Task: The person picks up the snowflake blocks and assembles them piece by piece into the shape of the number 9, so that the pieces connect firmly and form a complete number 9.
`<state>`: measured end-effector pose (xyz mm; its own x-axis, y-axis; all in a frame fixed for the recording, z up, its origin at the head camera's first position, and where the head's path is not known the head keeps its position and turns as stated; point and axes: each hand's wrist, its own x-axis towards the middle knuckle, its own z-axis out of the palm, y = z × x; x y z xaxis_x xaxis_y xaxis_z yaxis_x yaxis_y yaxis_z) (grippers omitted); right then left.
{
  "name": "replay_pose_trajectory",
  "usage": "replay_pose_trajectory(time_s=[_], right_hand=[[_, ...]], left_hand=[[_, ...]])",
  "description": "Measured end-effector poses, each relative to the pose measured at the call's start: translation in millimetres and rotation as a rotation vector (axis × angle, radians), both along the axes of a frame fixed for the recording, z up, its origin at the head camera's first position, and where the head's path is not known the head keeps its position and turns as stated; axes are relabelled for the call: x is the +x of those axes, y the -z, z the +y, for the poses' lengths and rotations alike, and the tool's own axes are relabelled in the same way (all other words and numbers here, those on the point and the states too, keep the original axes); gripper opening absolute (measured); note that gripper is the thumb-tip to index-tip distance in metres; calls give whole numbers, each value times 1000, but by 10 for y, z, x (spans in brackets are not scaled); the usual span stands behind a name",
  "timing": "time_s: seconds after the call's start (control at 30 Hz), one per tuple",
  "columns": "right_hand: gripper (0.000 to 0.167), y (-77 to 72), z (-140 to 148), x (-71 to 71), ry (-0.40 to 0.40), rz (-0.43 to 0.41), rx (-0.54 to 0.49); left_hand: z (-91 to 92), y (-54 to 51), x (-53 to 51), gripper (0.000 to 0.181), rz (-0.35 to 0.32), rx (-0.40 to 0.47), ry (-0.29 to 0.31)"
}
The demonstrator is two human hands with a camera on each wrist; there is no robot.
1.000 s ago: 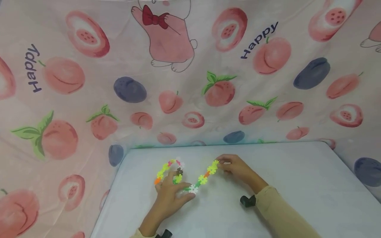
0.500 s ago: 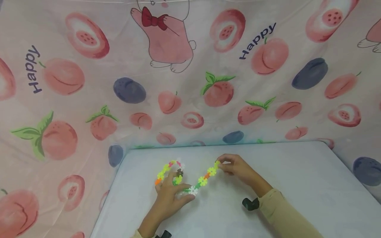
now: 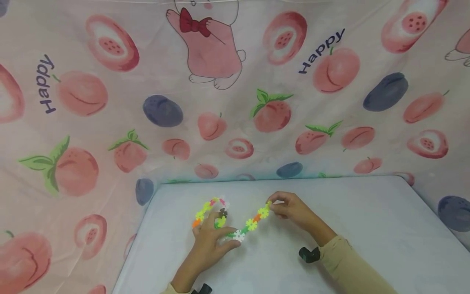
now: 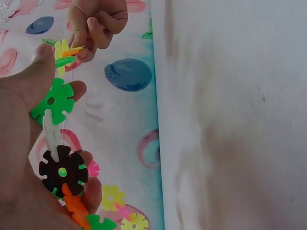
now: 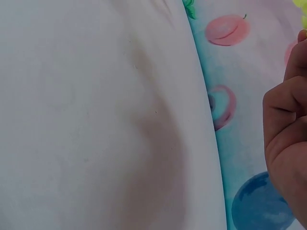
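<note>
A chain of interlocking plastic snowflake discs, in yellow, green, orange, white, pink and black, is held above the table. My left hand grips its middle, thumb and a finger at the white disc, while the far part curls round beyond the fingers. In the left wrist view a green disc and a black disc lie across the palm. My right hand pinches the yellow disc at the chain's right end, which shows nearly edge-on. Only part of that hand enters the right wrist view.
The white table lies beneath both hands. Behind it hangs a fruit-printed cloth, meeting the table's back edge. A black wrist camera sits by the right sleeve.
My right hand has shifted very slightly right, and the yellow end disc it pinches has turned from face-on to nearly edge-on. My left hand keeps its grip in place.
</note>
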<state>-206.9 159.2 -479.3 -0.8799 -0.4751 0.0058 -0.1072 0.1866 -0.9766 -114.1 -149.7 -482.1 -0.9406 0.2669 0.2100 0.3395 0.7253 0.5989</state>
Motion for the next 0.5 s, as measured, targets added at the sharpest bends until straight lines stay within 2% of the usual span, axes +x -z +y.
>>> replay_pose_trajectory(time_s=[0.27, 0.5], right_hand=[[13, -45, -14, 30, -3, 46, -40], [14, -66, -11, 42, -5, 48, -18]], left_hand=[[52, 2, -22, 30, 22, -23, 1], [68, -8, -9, 33, 30, -31, 10]])
